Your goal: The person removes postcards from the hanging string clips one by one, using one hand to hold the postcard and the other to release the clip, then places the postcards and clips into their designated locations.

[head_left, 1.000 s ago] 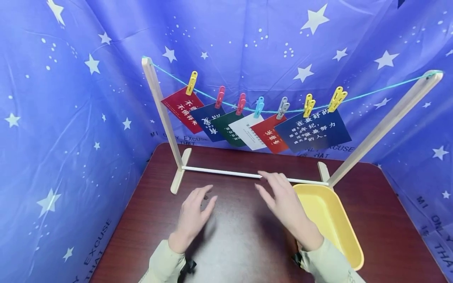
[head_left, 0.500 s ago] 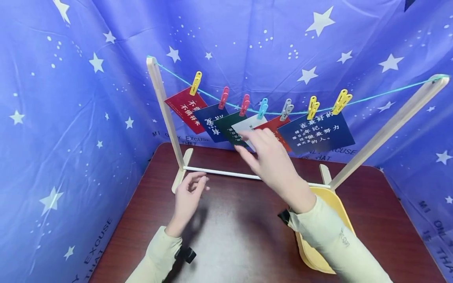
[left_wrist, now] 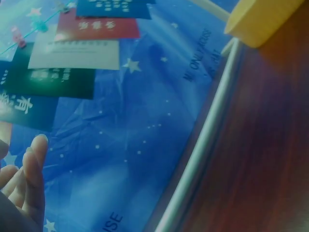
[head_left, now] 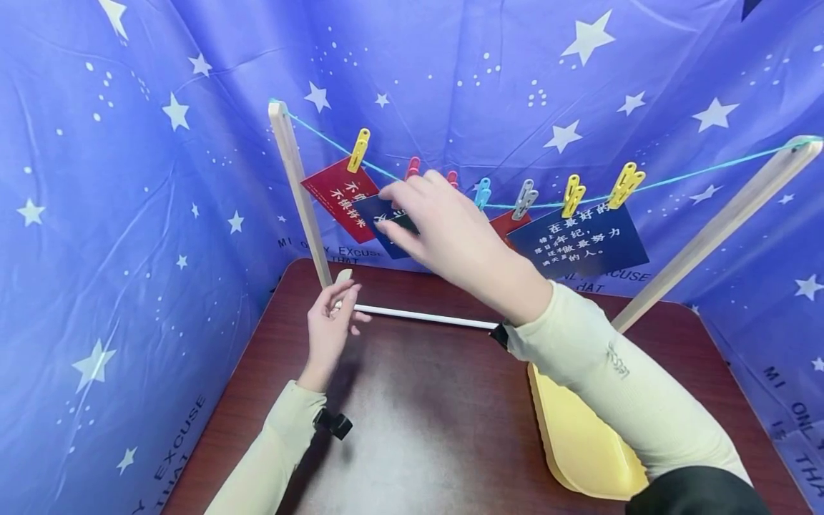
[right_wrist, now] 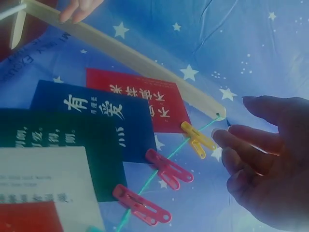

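My right hand [head_left: 453, 232] is raised in front of the hanging cards, thumb and fingers apart, pointing left. The right wrist view shows its fingers near a yellow clothes peg [right_wrist: 197, 137] that clips a red card [right_wrist: 130, 94] to a teal string. Beside that hang a blue card [right_wrist: 72, 128] on a pink peg [right_wrist: 169, 169] and a green card [right_wrist: 104, 169]. Further along are a white card [left_wrist: 72, 54], a second red card [left_wrist: 99, 30] and a large blue card [head_left: 579, 243]. My left hand [head_left: 327, 325] is low, loosely bent, close before the left post [head_left: 297, 186].
The string [head_left: 698, 168] runs between two wooden posts, the right one [head_left: 714, 236] leaning outward. A white rod [head_left: 425, 316] joins their feet above the dark table [head_left: 418, 400]. Under my right forearm stands a yellow tray [head_left: 573, 436]. Star-printed cloth [head_left: 193, 157] surrounds the table.
My right hand has risen from over the table and moved left across the cards. My left hand has shifted up and left to the left post's foot. The cards still hang.
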Motion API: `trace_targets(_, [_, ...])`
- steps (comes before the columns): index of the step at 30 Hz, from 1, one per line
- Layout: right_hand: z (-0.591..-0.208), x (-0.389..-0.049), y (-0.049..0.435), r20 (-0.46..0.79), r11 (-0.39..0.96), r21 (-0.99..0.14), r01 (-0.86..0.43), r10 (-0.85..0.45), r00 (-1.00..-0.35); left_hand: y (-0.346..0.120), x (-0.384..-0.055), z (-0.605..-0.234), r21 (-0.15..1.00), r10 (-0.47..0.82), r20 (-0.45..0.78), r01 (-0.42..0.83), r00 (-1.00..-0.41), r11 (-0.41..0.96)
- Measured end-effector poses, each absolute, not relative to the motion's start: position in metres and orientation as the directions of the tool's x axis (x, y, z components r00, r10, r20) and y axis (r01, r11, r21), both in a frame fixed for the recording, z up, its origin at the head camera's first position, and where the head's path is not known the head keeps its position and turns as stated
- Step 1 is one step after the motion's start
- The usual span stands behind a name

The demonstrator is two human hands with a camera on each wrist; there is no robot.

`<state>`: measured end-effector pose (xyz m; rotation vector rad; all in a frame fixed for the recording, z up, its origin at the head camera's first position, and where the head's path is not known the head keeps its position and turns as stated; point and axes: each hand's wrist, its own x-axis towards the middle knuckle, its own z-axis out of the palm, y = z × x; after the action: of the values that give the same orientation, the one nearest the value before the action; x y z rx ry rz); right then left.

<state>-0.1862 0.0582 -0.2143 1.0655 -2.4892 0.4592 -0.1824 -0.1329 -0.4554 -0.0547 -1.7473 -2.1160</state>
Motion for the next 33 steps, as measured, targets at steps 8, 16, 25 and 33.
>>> trace_targets(8, [-0.182,-0.211,0.044,0.345,0.677,-0.227,-0.7,-0.616,-0.708,-0.138,-0.211,-0.441,0.904,-0.308,0.291,0.365,-0.906,-0.222])
trace_targets(16, [-0.161,-0.241,0.035,0.36,0.671,-0.265,-0.693,-0.598,-0.716,-0.139,-0.226,-0.427,0.902,-0.325,0.27,0.356,-0.906,-0.244])
trace_targets(25, [-0.154,-0.26,0.026,0.275,0.713,-0.297,-0.635,-0.573,-0.772,-0.143,-0.239,-0.418,0.903,-0.313,0.258,0.343,-0.914,-0.259])
trace_targets(33, [-0.156,-0.273,0.019,0.177,0.732,-0.37,-0.572,-0.549,-0.817,-0.143,-0.247,-0.415,0.908,-0.275,0.249,0.322,-0.929,-0.267])
